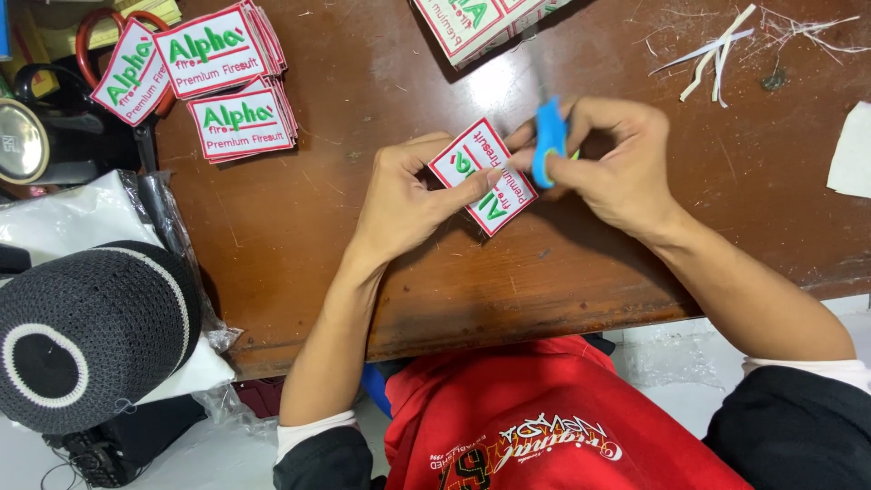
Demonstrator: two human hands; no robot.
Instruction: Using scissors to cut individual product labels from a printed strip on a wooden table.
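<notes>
My left hand (404,195) pinches a white rectangular embroidered patch (483,177) with a red border and green and red lettering, holding it just above the brown wooden table (299,236). My right hand (617,163) grips a small blue thread snipper (548,141) whose tip touches the patch's right edge. Both hands meet over the middle of the table.
Stacks of matching patches (222,77) lie at the back left, another stack (472,23) at the back centre. White trimmed strips and threads (726,50) are scattered at the back right. Red-handled scissors (95,32), a black knitted cap (82,336) and plastic bags sit left.
</notes>
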